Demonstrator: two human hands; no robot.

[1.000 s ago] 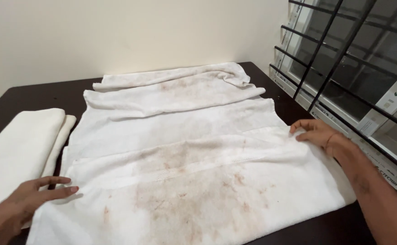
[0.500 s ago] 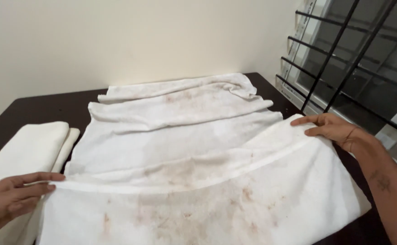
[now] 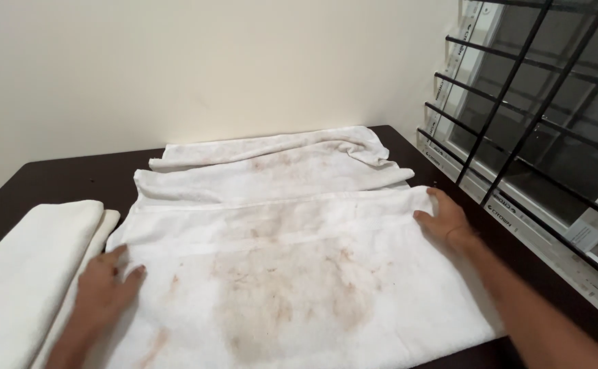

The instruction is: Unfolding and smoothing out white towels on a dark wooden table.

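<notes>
Your left hand (image 3: 107, 287) lies flat on the stained white towel (image 3: 292, 273) at its left edge, fingers spread, pinching nothing. Your right hand (image 3: 446, 222) sits at the right end of the folded-over edge, fingers loosely curled on the cloth; can't tell if they grip it. The towel is spread over most of the dark tabletop (image 3: 60, 178), folded layer running straight between your hands, rumpled far part bunched near the wall (image 3: 210, 68). The folded white towel (image 3: 22, 280) lies just beside your left hand, touching the big towel's left edge. Bare tabletop shows at the far left and along the right side. The window grille (image 3: 518, 102) stands close on the right, near your right forearm.
</notes>
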